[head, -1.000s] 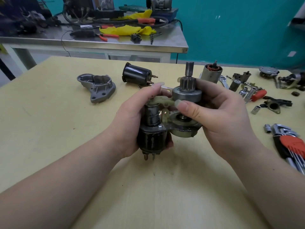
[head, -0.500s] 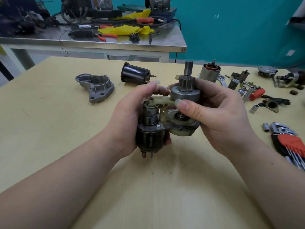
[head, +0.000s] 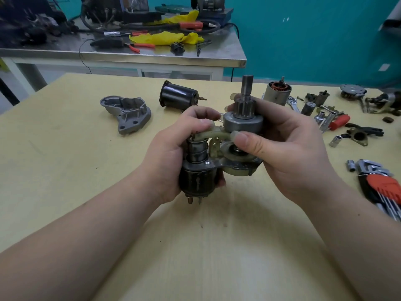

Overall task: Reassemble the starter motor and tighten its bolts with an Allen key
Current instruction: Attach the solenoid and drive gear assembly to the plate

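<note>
Sitting far left on the yellow table (head: 65,170), the grey end housing (head: 125,114) lies apart. Left hand (head: 173,157) curls tight round the black solenoid (head: 198,181), held above the table; right hand (head: 288,148) clamps the pinion drive (head: 243,120), thumb on the plastic lever (head: 214,135). Allen keys (head: 382,187) lie far right.

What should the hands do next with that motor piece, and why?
Probably press the pale plastic lever down into place. The left hand holds the black solenoid with its fingertips on the lever, while the right hand steadies the pinion gear unit. The grey housing and Allen keys lie untouched, so closing up likely comes later.
</note>
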A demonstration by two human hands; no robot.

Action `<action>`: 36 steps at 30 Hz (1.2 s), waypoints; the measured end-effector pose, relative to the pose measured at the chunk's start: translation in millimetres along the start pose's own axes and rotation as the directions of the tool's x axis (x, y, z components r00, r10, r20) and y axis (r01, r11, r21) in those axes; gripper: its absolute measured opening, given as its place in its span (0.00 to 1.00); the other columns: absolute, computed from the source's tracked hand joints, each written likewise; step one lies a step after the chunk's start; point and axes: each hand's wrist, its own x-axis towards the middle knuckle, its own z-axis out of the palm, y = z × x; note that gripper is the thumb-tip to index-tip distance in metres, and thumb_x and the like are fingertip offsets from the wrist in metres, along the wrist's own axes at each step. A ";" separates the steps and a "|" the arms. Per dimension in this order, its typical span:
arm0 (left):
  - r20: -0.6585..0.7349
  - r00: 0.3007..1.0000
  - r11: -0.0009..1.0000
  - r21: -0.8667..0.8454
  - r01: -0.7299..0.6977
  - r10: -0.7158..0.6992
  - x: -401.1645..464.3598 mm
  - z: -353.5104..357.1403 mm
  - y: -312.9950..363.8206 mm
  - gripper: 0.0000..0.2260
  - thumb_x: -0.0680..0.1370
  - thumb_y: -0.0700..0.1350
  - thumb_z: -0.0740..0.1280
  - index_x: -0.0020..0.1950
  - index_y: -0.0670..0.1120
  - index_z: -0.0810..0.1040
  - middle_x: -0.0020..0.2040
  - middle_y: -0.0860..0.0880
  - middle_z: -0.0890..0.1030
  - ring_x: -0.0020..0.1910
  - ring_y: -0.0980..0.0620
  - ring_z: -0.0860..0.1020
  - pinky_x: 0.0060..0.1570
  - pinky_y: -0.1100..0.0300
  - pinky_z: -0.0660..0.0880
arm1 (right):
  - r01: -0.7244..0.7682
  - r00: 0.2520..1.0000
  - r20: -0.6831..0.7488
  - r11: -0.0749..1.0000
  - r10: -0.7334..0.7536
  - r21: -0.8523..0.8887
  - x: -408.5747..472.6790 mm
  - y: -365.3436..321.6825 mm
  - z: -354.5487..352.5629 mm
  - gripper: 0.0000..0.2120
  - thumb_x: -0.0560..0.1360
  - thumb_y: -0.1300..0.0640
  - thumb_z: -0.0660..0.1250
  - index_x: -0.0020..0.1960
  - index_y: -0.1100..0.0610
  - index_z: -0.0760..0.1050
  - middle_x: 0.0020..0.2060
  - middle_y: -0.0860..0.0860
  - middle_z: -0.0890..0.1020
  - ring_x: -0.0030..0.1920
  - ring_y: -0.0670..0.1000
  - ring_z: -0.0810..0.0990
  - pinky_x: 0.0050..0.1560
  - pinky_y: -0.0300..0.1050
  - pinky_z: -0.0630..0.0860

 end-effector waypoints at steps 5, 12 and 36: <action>-0.045 0.999 0.999 -0.029 0.022 -0.023 2.2 0.9 -1.1 0.21 0.75 0.47 0.67 0.67 0.43 0.77 0.52 0.39 0.84 0.38 0.38 0.83 0.33 0.45 0.82 | -0.059 0.998 -0.027 0.996 0.057 -0.065 -0.5 5.8 3.8 0.19 0.74 0.54 0.78 0.64 0.46 0.82 0.57 0.49 0.87 0.60 0.52 0.86 0.56 0.49 0.85; -0.063 0.986 0.984 -0.093 0.149 -0.155 6.0 2.6 -4.7 0.08 0.72 0.49 0.71 0.46 0.46 0.84 0.44 0.39 0.83 0.30 0.40 0.81 0.32 0.47 0.81 | -0.202 0.976 -0.078 0.979 0.205 0.037 -2.2 22.0 14.0 0.15 0.76 0.48 0.76 0.62 0.47 0.83 0.53 0.50 0.88 0.56 0.54 0.87 0.54 0.53 0.84; -0.115 0.958 0.965 -0.056 0.258 -0.263 14.2 -3.7 -17.1 0.21 0.75 0.62 0.70 0.42 0.44 0.87 0.36 0.38 0.82 0.30 0.41 0.80 0.38 0.47 0.82 | -0.150 0.986 -0.081 0.987 0.146 -0.054 4.8 22.3 10.3 0.10 0.77 0.51 0.76 0.58 0.48 0.84 0.49 0.52 0.88 0.51 0.58 0.87 0.52 0.60 0.86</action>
